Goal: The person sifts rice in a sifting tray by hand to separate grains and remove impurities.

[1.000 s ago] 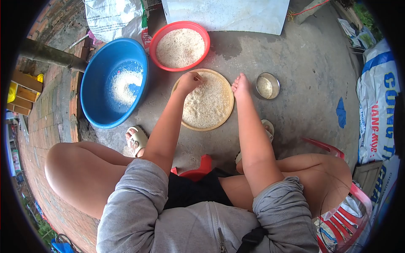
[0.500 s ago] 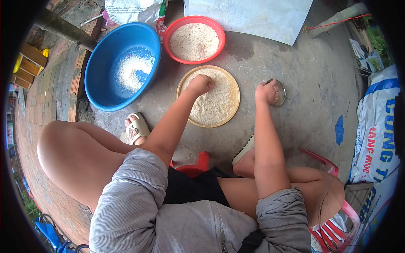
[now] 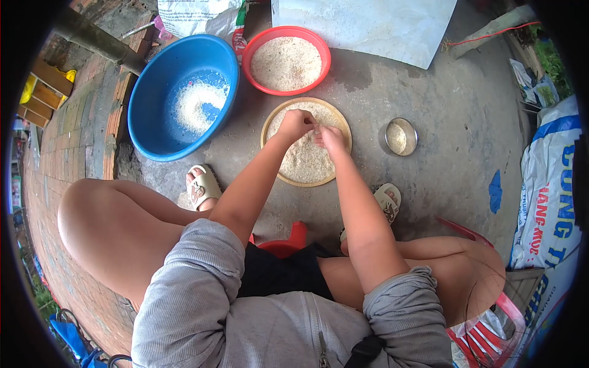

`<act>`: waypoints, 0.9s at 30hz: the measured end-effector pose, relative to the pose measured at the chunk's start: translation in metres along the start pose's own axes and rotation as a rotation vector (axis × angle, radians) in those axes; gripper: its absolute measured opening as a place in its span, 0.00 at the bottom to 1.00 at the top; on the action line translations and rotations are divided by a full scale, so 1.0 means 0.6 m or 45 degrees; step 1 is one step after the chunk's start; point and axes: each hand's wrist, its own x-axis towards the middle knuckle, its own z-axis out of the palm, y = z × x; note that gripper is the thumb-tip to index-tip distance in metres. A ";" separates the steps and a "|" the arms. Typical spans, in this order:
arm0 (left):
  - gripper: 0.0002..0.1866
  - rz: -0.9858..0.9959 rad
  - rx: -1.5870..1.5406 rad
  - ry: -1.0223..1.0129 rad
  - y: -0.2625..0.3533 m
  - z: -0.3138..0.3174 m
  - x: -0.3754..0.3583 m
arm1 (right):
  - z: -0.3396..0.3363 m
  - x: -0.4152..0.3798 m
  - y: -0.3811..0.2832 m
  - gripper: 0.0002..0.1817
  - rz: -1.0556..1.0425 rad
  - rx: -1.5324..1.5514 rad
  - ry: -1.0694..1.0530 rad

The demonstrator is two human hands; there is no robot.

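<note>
Both part-closed (on what, if anything, could not be told), the left hand [image 3: 296,124] and right hand [image 3: 331,140] nearly met above the round tray [image 3: 307,184], toward its eleven and three o'clock, with rice [image 3: 307,163] spreading beneath them toward six.

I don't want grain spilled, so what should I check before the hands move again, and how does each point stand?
1. Left hand over the woven tray: ok.
2. Right hand over it too: ok.
3. Hands apart from each other: not ok, fingertips meet.
4. What the fingertips pinch, if anything: cannot tell.
5. Metal bowl upright, apart from the tray: ok.
6. Red basin upright: ok.
</note>
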 end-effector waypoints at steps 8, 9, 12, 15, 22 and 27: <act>0.14 0.196 0.226 -0.177 0.066 -0.037 0.012 | -0.005 -0.003 -0.039 0.18 0.331 1.013 -0.203; 0.14 0.197 0.226 -0.178 0.060 -0.037 0.012 | -0.010 0.003 -0.036 0.17 0.364 1.056 -0.168; 0.10 0.155 0.302 -0.240 0.039 -0.035 0.007 | -0.033 0.014 -0.019 0.16 0.339 1.009 -0.087; 0.11 0.267 0.458 -0.591 -0.006 0.000 -0.011 | -0.051 0.030 0.012 0.17 0.308 0.983 0.057; 0.08 0.283 0.535 -0.460 -0.034 0.045 -0.051 | -0.059 0.028 0.026 0.18 0.285 0.994 0.164; 0.05 0.187 0.169 -0.293 0.024 0.019 -0.038 | -0.041 0.003 0.003 0.17 0.280 0.553 -0.108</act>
